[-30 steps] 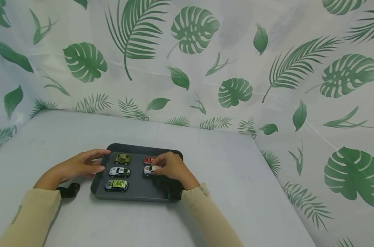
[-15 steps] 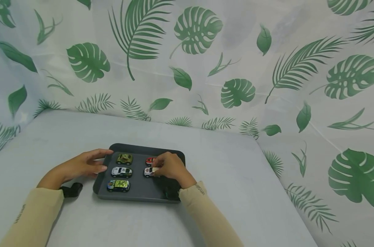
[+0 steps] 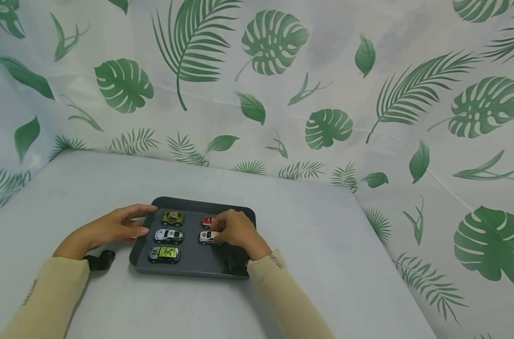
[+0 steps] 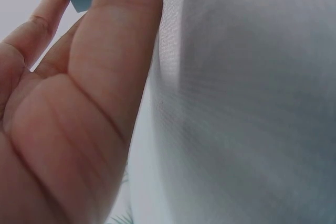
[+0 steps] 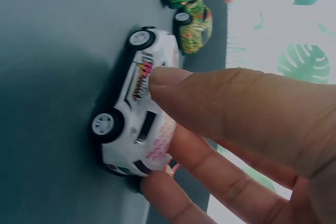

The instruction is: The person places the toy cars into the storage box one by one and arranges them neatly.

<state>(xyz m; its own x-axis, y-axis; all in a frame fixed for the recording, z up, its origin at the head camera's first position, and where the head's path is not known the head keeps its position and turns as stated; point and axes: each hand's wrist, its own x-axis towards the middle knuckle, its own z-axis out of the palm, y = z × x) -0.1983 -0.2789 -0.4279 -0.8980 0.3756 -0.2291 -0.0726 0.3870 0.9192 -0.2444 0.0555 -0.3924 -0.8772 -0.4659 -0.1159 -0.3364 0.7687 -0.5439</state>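
Observation:
A dark grey tray point(image 3: 189, 272) lies on the white table. My right hand point(image 3: 236, 230) pinches a white toy car point(image 5: 137, 129) between thumb and fingers; in the right wrist view its wheels are at the tray floor. Just behind it is a red toy car point(image 3: 207, 221), partly covered by that hand. My left hand point(image 3: 106, 229) is at the tray's left rim, fingers extended, fingertips touching the edge. Along the tray's left side stand a camouflage toy car point(image 3: 173, 218), a white-and-green toy car point(image 3: 168, 236) and a yellow-green toy car point(image 3: 164, 254).
Around the tray spreads the white tabletop point(image 3: 316, 245). A leaf-printed cloth point(image 3: 282, 94) rises behind and to the right. A black wrist-worn device point(image 3: 101, 260) sits under my left wrist.
The white toy car, in my right hand throughout, has come down slightly toward the tray floor. The head view has shifted a little, and my left hand stays at the rim.

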